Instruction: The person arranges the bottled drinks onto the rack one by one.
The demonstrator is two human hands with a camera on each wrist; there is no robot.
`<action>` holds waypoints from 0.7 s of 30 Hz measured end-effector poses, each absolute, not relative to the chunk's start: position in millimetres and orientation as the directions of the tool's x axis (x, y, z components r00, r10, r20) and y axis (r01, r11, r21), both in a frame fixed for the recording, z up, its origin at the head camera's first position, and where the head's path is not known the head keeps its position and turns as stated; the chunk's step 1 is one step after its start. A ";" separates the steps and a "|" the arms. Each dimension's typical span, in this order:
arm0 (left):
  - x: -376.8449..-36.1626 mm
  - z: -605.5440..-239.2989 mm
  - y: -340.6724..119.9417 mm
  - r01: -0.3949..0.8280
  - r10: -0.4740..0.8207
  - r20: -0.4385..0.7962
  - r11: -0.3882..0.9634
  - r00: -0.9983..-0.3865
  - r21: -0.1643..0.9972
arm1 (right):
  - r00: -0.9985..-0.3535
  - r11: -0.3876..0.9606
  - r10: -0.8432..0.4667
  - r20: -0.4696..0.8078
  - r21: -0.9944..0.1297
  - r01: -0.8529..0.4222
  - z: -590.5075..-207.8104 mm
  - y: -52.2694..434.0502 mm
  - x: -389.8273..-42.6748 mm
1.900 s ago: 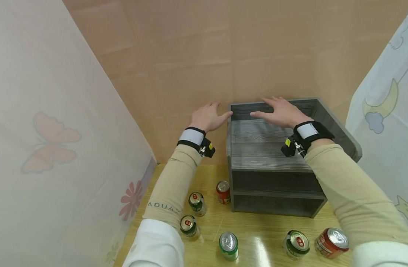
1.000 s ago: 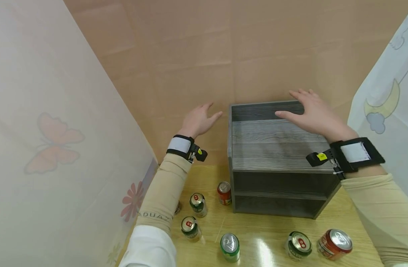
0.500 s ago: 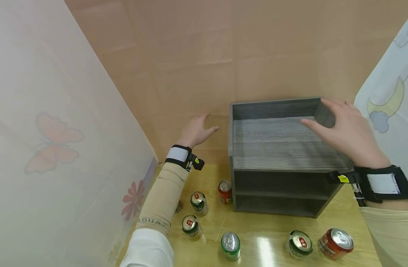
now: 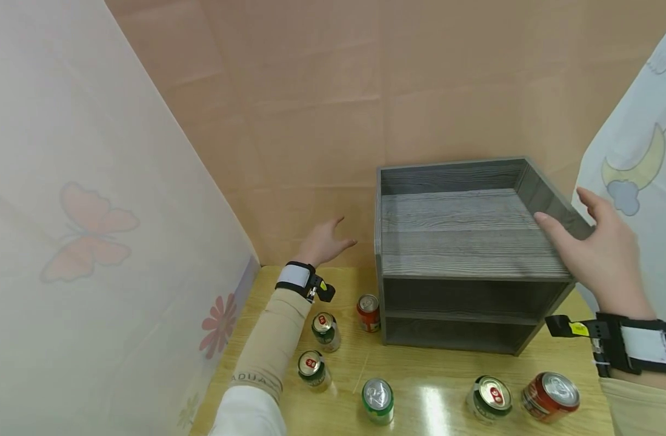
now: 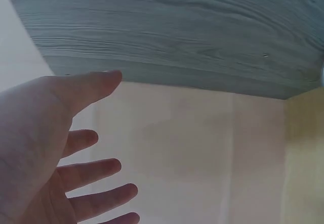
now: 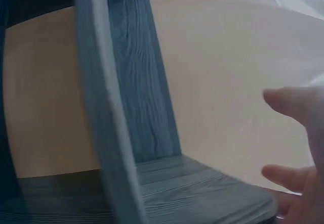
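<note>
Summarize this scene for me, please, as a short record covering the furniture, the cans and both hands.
Furniture: gray wood-grain shelf unit on a wooden table
Cans in head view: six, all on the table
Left cans: left red can beside the unit; two dark green cans nearer the person
Middle can: bright green can
Right cans: third dark green can, next to the right red can
Left hand: left of the unit, holding nothing
Right hand: at the unit's right side, holding nothing; contact unclear
Backdrop: tan sheet
</note>
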State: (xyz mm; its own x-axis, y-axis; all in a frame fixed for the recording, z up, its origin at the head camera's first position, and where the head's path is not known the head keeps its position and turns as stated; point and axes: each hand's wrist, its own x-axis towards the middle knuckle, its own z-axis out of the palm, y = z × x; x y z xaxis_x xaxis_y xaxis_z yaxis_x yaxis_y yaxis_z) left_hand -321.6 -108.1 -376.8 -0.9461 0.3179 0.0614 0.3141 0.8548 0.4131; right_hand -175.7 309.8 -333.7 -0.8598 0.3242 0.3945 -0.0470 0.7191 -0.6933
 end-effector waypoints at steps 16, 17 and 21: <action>-301.5 -441.9 -93.2 0.302 0.338 0.000 0.840 -0.941 0.452 | -0.696 0.520 0.589 0.410 -0.852 -0.061 -389.3 314.1 -172.4; -299.2 -445.1 -92.2 0.300 0.340 -0.006 0.837 -0.940 0.459 | -0.698 0.513 0.593 0.401 -0.857 -0.056 -391.9 314.8 -172.2; -293.4 -464.2 -88.4 0.280 0.332 -0.024 0.831 -0.943 0.481 | -0.723 0.460 0.615 0.314 -0.888 0.007 -402.1 318.2 -170.1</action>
State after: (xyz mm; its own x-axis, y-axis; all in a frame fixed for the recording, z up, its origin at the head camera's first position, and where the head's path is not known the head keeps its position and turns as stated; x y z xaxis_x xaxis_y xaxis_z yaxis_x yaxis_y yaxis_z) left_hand -293.4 -88.4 -464.2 -0.9430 0.3320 -0.0243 0.2801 0.8307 0.4812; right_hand -170.1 318.2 -402.1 -0.7232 0.6153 0.3137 0.0066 0.4602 -0.8878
